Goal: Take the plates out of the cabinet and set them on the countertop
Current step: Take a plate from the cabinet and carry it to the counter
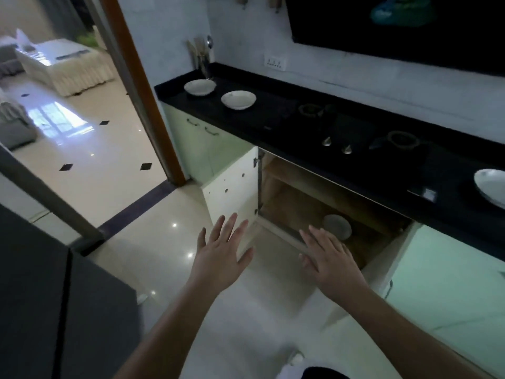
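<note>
Hands both flat, fingers spread, gripping nothing: my left hand (pixel 222 248) by the open cabinet door (pixel 232 187), right hand (pixel 329 257) near the one plate (pixel 337 227) inside the cabinet (pixel 314 198). Three plates (pixel 238 99) sit on the countertop (pixel 273 110).

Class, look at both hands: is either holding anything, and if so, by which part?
Nothing is held. The left hand and right hand are both open and empty, in front of the open cabinet, where one plate remains.
</note>
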